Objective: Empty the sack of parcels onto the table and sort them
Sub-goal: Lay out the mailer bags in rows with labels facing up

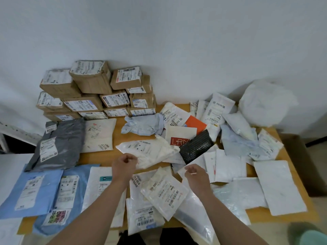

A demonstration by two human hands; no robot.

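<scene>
While near the black bubble mailer [196,147] — left hand [124,166] and right hand [197,175], fingers [131,158] half-curled, any hold unclear.

The left forearm [99,206] and the right forearm [223,209] fill the lower middle of the frame, both bare along the whole length that shows. The left hand [123,166], just left of centre, and the right hand [197,175], just right of centre, are bare as well. At the bottom centre, between the forearms, shows black clothing [175,236] on the lower body, in two dark parts with a paler gap between; its kind cannot be told.
</scene>
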